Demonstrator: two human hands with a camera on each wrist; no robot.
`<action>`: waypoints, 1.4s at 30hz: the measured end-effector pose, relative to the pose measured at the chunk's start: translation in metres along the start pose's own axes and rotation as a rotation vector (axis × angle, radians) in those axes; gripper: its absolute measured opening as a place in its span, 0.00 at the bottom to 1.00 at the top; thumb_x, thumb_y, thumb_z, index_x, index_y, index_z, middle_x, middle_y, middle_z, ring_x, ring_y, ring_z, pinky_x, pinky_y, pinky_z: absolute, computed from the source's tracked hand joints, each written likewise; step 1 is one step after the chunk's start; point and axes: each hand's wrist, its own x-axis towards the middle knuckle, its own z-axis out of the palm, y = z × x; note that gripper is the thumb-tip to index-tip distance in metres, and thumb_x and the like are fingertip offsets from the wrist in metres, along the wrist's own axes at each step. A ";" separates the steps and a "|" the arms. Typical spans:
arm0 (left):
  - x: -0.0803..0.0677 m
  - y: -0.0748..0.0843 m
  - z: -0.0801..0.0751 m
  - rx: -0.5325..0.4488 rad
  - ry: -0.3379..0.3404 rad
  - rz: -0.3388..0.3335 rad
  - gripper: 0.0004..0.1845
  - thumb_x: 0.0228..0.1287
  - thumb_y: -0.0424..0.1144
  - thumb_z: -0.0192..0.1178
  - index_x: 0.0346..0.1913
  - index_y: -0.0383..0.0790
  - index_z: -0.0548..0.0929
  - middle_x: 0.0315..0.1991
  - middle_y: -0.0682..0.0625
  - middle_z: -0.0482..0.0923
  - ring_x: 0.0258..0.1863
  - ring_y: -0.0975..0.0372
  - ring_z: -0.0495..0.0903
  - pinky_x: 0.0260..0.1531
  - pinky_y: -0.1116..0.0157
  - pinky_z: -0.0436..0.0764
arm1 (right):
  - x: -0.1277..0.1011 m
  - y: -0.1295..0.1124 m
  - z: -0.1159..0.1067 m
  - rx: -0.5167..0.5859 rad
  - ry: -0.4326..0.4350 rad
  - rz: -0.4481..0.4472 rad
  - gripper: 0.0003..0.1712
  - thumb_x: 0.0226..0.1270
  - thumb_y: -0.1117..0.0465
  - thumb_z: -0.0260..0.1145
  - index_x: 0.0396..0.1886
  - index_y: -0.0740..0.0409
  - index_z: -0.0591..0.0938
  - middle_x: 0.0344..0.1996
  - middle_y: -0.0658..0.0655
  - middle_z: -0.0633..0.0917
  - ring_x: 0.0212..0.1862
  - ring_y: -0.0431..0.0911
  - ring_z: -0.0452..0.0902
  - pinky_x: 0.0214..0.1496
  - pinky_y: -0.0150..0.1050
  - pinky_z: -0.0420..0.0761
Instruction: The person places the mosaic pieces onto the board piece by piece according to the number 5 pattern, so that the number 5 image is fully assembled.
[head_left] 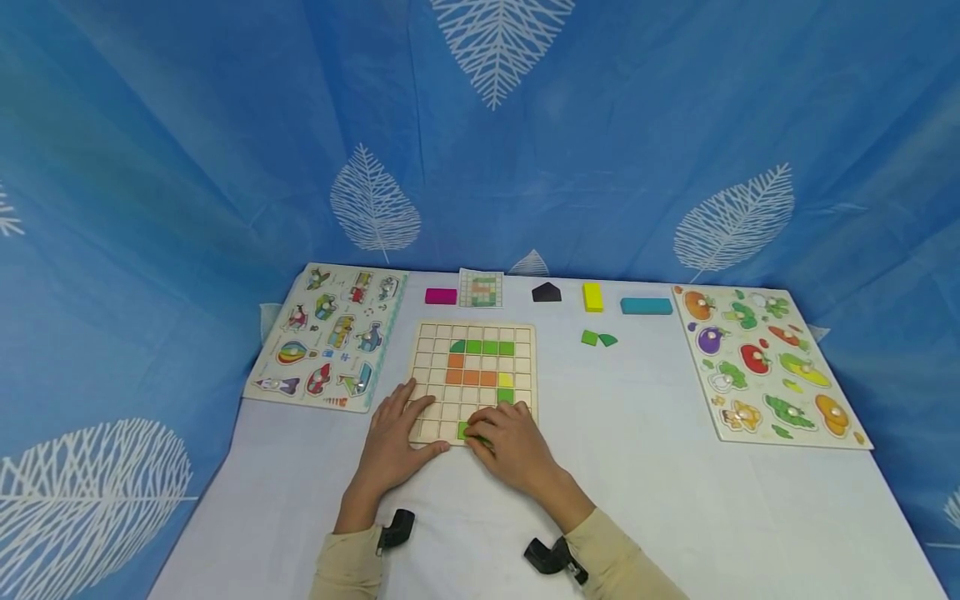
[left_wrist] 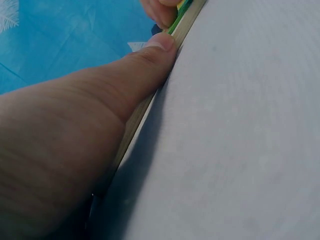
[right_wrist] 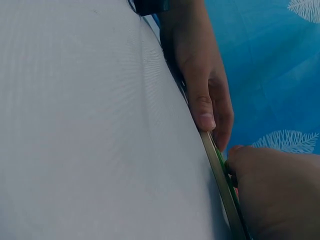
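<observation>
A square wooden grid board [head_left: 432,410] lies on the white table, with green, orange and yellow pieces set in its cells. My left hand [head_left: 388,437] rests at the board's near left corner, its fingers spread along the left side. In the left wrist view its thumb [left_wrist: 155,50] lies against the front edge. Over the near row, my right hand [head_left: 513,446] has its fingers bent and pinches a small green piece, mostly hidden beneath them. Beside those fingertips a green square [head_left: 462,430] shows in the row.
A loose green square [head_left: 589,337] and green quarter-round [head_left: 608,340] lie right of the board. Behind stand a pattern card [head_left: 481,289] and magenta [head_left: 441,296], black [head_left: 547,292], yellow [head_left: 592,297] and teal blocks [head_left: 647,307]. Vehicle [head_left: 322,333] and vegetable puzzles [head_left: 772,367] flank them.
</observation>
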 end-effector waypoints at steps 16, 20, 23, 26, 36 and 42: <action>0.000 0.003 0.001 -0.032 -0.003 -0.032 0.42 0.52 0.60 0.75 0.70 0.49 0.75 0.82 0.42 0.54 0.82 0.44 0.50 0.77 0.38 0.52 | -0.020 0.152 -0.043 0.040 0.190 0.567 0.20 0.72 0.58 0.66 0.60 0.59 0.82 0.59 0.63 0.81 0.58 0.61 0.73 0.61 0.56 0.73; -0.001 0.004 0.002 -0.038 -0.022 -0.039 0.42 0.52 0.61 0.75 0.70 0.49 0.75 0.82 0.42 0.53 0.82 0.44 0.50 0.77 0.37 0.51 | -0.026 0.176 -0.050 -0.018 0.106 0.679 0.29 0.74 0.56 0.61 0.70 0.62 0.75 0.69 0.66 0.74 0.65 0.65 0.64 0.65 0.62 0.66; -0.001 0.004 0.002 -0.038 -0.018 -0.038 0.42 0.52 0.61 0.75 0.70 0.50 0.75 0.82 0.43 0.53 0.82 0.44 0.50 0.77 0.38 0.51 | -0.028 0.179 -0.050 -0.015 0.094 0.693 0.24 0.74 0.54 0.60 0.64 0.62 0.79 0.65 0.67 0.77 0.65 0.65 0.65 0.66 0.63 0.65; -0.001 0.004 0.002 -0.036 -0.005 -0.033 0.42 0.52 0.60 0.75 0.70 0.49 0.75 0.82 0.42 0.54 0.81 0.44 0.50 0.77 0.38 0.52 | -0.030 0.175 -0.049 -0.003 0.127 0.698 0.18 0.74 0.55 0.61 0.54 0.62 0.82 0.57 0.67 0.81 0.62 0.64 0.68 0.64 0.62 0.66; -0.001 0.003 0.002 -0.024 -0.002 -0.022 0.42 0.52 0.60 0.76 0.69 0.50 0.76 0.82 0.42 0.54 0.81 0.44 0.51 0.76 0.37 0.53 | -0.041 0.157 -0.049 0.055 0.164 0.642 0.15 0.71 0.59 0.64 0.53 0.58 0.85 0.47 0.62 0.86 0.52 0.59 0.74 0.54 0.56 0.69; 0.000 0.002 0.000 -0.021 0.002 -0.011 0.42 0.52 0.60 0.75 0.70 0.49 0.75 0.82 0.42 0.54 0.81 0.44 0.50 0.77 0.37 0.52 | -0.040 0.156 -0.047 0.079 0.127 0.584 0.24 0.67 0.65 0.57 0.62 0.57 0.82 0.62 0.62 0.82 0.64 0.61 0.69 0.61 0.61 0.68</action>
